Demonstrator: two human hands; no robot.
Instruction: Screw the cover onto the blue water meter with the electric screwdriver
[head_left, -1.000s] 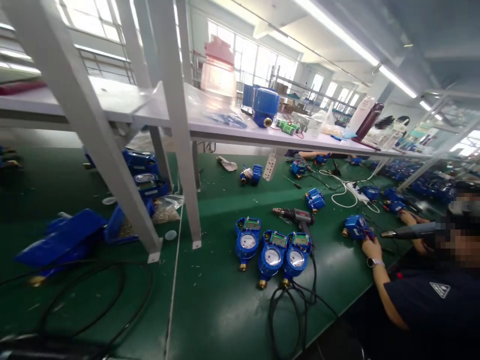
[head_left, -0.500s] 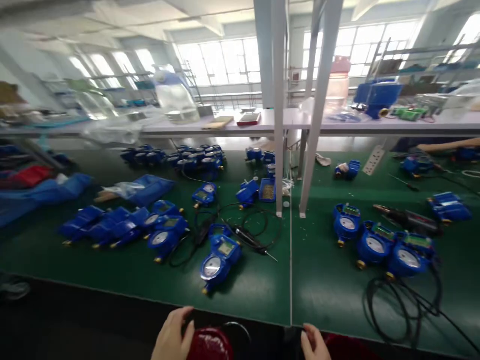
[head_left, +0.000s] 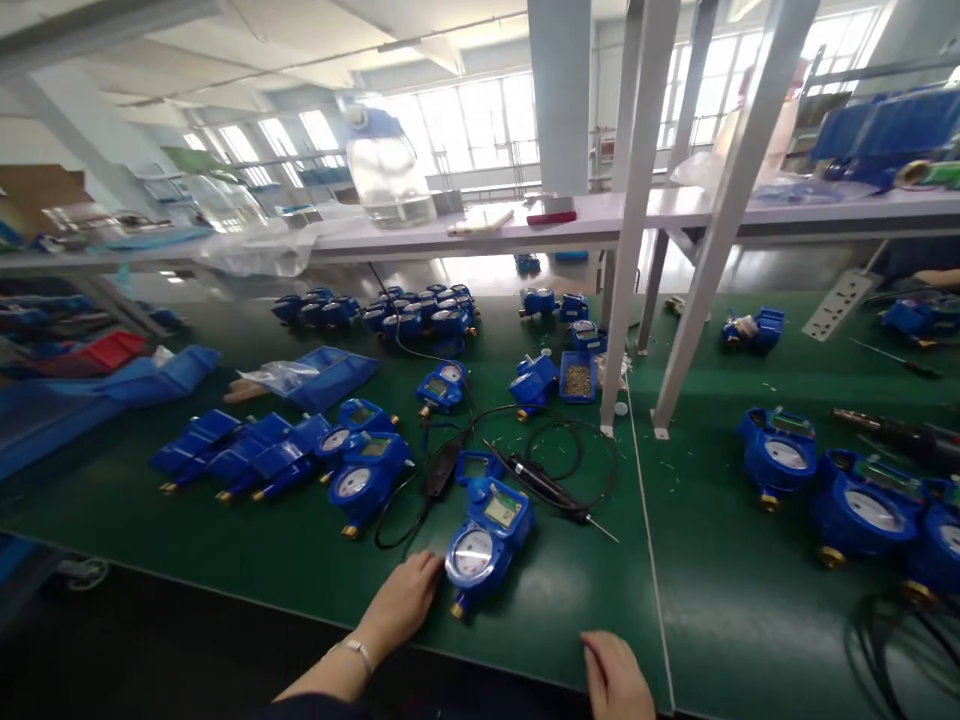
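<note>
A blue meter (head_left: 487,540) with a round dial and a small display lies near the front of the green table. My left hand (head_left: 405,600) rests at its left side, fingertips close to the dial housing; whether they touch it or grip anything is hard to see. At the table's front edge, to the right of the meter, my right hand (head_left: 616,672) has its fingers bent and holds nothing visible. Behind the meter lie a black electric screwdriver (head_left: 546,485) with its cable and a blue cover piece (head_left: 478,466).
More blue meters (head_left: 367,480) stand at the left, others (head_left: 780,455) at the right. A blue tray of screws (head_left: 577,378) sits near the metal shelf posts (head_left: 634,230). Above runs a shelf (head_left: 585,225) with a bottle (head_left: 390,170). Black cables (head_left: 892,650) coil at the front right.
My left hand has moved forward from the table's edge to the meter's side. My right hand remains near the front edge. The view has shifted, so the meters appear closer.
</note>
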